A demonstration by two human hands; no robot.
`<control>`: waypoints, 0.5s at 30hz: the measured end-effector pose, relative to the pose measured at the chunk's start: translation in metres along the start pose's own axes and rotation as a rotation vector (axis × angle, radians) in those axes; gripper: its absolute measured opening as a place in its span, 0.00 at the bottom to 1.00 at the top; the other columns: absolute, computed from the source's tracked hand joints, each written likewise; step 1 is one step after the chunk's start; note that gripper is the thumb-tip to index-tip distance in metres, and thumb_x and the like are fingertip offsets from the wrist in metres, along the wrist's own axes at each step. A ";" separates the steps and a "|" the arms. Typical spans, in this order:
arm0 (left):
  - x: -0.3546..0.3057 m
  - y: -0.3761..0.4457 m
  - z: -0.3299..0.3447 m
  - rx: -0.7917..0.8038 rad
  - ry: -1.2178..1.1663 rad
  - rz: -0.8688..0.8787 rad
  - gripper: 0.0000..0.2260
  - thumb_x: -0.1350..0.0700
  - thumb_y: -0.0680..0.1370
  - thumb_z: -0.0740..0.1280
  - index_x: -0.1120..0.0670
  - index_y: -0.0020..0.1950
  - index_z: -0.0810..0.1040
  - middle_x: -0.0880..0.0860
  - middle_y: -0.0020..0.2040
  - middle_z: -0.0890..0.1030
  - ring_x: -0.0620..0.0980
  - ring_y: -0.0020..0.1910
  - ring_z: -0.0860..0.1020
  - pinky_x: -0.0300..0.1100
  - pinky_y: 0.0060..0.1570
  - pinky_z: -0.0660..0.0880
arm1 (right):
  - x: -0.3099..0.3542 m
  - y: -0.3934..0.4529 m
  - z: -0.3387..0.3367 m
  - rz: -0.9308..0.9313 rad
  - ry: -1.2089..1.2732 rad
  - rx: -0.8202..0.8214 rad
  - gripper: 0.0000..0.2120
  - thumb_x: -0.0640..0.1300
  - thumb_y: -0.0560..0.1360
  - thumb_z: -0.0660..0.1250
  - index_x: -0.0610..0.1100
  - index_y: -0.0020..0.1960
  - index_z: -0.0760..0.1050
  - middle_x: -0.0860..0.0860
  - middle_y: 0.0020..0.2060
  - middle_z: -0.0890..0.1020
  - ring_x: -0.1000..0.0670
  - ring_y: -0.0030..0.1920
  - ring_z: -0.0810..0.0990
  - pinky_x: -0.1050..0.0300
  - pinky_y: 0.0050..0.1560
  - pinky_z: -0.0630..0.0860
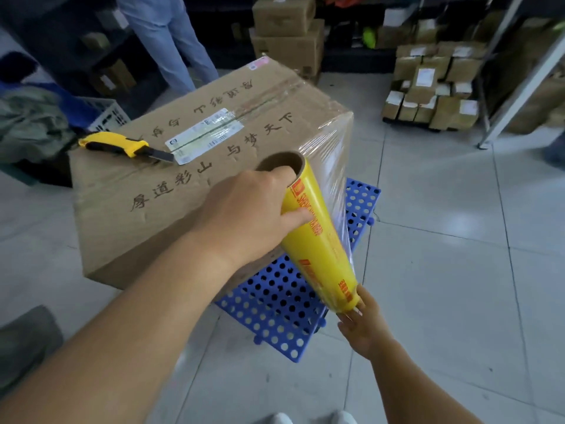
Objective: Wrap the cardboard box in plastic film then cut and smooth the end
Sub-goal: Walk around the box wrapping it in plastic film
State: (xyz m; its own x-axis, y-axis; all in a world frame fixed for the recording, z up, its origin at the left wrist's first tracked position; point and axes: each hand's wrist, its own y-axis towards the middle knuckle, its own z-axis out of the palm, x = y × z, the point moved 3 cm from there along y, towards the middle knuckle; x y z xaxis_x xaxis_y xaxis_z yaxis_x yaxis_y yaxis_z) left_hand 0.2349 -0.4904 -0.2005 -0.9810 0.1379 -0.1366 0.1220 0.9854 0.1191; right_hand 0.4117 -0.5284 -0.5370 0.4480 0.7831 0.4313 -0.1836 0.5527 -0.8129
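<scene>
A large cardboard box (146,203) with black characters stands on a blue perforated pallet (284,304). Clear plastic film (333,154) covers its right end and stretches to a yellow film roll (321,243) held tilted at the box's near right corner. My left hand (244,218) grips the roll's top end, fingers hooked into the cardboard core. My right hand (363,325) holds the roll's bottom end from below; its fingers are partly hidden. A yellow utility knife (122,145), blade out, lies on the box's top left.
Stacks of cardboard parcels (434,87) sit at the back right beside a metal shelf leg (519,87). More boxes (287,35) stand behind. A person in jeans (171,41) stands at the back left. A white crate (107,114) and clothing lie left. Tiled floor spreads right.
</scene>
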 end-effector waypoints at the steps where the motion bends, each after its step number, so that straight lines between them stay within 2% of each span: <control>1: 0.004 -0.004 0.000 0.026 0.003 0.013 0.11 0.45 0.75 0.65 0.51 0.47 0.72 0.46 0.31 0.71 0.48 0.30 0.72 0.41 0.28 0.64 | -0.004 -0.008 0.002 0.011 0.012 0.016 0.17 0.54 0.77 0.62 0.46 0.62 0.71 0.48 0.55 0.78 0.48 0.56 0.75 0.54 0.57 0.69; 2: 0.007 -0.006 -0.001 0.028 0.015 0.024 0.10 0.47 0.75 0.65 0.52 0.49 0.72 0.46 0.31 0.71 0.50 0.31 0.73 0.41 0.29 0.65 | -0.009 -0.012 0.004 -0.006 0.018 0.030 0.19 0.53 0.78 0.61 0.47 0.66 0.68 0.48 0.59 0.76 0.48 0.58 0.74 0.54 0.59 0.68; 4: 0.009 -0.009 -0.004 -0.011 0.051 0.030 0.12 0.45 0.74 0.66 0.53 0.48 0.73 0.49 0.33 0.74 0.54 0.35 0.75 0.43 0.32 0.67 | -0.018 -0.018 0.009 -0.037 -0.005 0.045 0.19 0.53 0.79 0.60 0.47 0.67 0.69 0.50 0.56 0.76 0.53 0.51 0.75 0.59 0.54 0.69; 5: 0.009 -0.010 -0.007 -0.037 0.071 0.026 0.14 0.42 0.73 0.66 0.53 0.48 0.74 0.50 0.35 0.76 0.55 0.37 0.76 0.43 0.33 0.68 | -0.024 -0.021 0.011 -0.040 -0.033 0.034 0.21 0.55 0.79 0.59 0.46 0.68 0.70 0.51 0.55 0.77 0.54 0.50 0.75 0.60 0.54 0.68; 6: 0.009 -0.011 -0.009 -0.059 0.082 0.023 0.16 0.40 0.72 0.66 0.53 0.47 0.75 0.50 0.34 0.76 0.55 0.37 0.76 0.43 0.33 0.67 | -0.032 -0.023 0.013 -0.048 -0.062 0.019 0.23 0.57 0.78 0.59 0.48 0.70 0.69 0.51 0.58 0.78 0.54 0.53 0.76 0.59 0.59 0.66; 8: 0.015 -0.018 -0.009 -0.069 0.077 0.040 0.18 0.38 0.71 0.65 0.52 0.45 0.75 0.48 0.30 0.71 0.53 0.34 0.72 0.42 0.30 0.63 | -0.050 -0.025 0.016 -0.064 -0.063 -0.004 0.27 0.59 0.78 0.57 0.49 0.74 0.64 0.49 0.68 0.73 0.50 0.66 0.72 0.54 0.70 0.60; 10: 0.024 -0.029 -0.008 -0.044 0.056 0.100 0.16 0.40 0.73 0.65 0.52 0.47 0.74 0.48 0.30 0.69 0.51 0.34 0.70 0.41 0.31 0.63 | -0.068 -0.028 0.021 -0.088 0.033 -0.027 0.29 0.56 0.80 0.56 0.47 0.77 0.56 0.48 0.72 0.67 0.49 0.72 0.65 0.53 0.74 0.56; 11: 0.031 -0.034 -0.007 -0.027 0.042 0.143 0.14 0.43 0.74 0.65 0.52 0.50 0.73 0.48 0.32 0.71 0.51 0.35 0.70 0.41 0.33 0.64 | -0.075 -0.033 0.026 -0.113 0.070 -0.042 0.28 0.53 0.80 0.56 0.46 0.77 0.54 0.48 0.73 0.65 0.49 0.73 0.63 0.54 0.73 0.56; 13: 0.047 -0.040 -0.006 -0.026 0.032 0.223 0.11 0.49 0.76 0.65 0.53 0.55 0.72 0.51 0.37 0.75 0.51 0.36 0.69 0.43 0.34 0.65 | -0.087 -0.038 0.036 -0.171 0.102 -0.081 0.26 0.47 0.80 0.56 0.42 0.76 0.57 0.48 0.70 0.70 0.49 0.70 0.66 0.58 0.68 0.60; 15: 0.062 -0.044 -0.012 -0.051 0.018 0.235 0.12 0.48 0.75 0.65 0.54 0.54 0.74 0.52 0.38 0.77 0.53 0.35 0.71 0.43 0.33 0.66 | -0.094 -0.040 0.044 -0.195 0.144 -0.141 0.25 0.49 0.80 0.57 0.43 0.75 0.59 0.49 0.67 0.72 0.49 0.69 0.68 0.58 0.66 0.61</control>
State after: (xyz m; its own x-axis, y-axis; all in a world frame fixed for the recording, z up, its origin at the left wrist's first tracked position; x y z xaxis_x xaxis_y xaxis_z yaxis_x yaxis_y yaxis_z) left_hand 0.1672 -0.5261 -0.2021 -0.9291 0.3607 -0.0818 0.3399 0.9199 0.1953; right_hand 0.3379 -0.6119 -0.5276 0.5843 0.6120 0.5329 0.0370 0.6359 -0.7709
